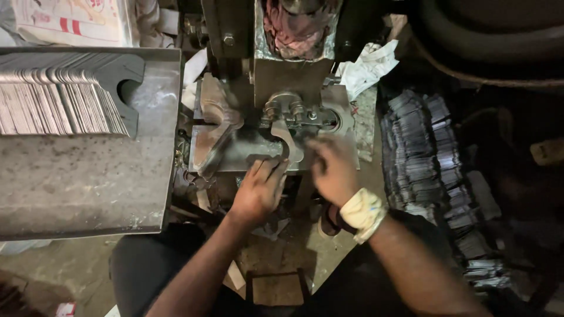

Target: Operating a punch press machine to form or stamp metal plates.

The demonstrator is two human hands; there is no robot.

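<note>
We see our left hand [258,191] resting at the near edge of the press bed [235,154], its fingers curled onto a flat metal blank [289,144] with a curved, hooked outline that lies on the bed just under the die [288,108]. Our right hand [332,170] is just to the right of it, blurred, fingers bent over the right end of the same blank; whether it actually grips the piece we cannot tell. A pale cloth wrap [364,212] circles the right wrist. The two hands sit close together but do not touch. To the left, a steel tray [88,182] holds a tight row of thin cut plates [59,100] stood on edge at its far end. To the right, loose stacks of similar dark plates [429,158] lie heaped on the floor. A white rag [370,64] lies beside the machine at the far right.
</note>
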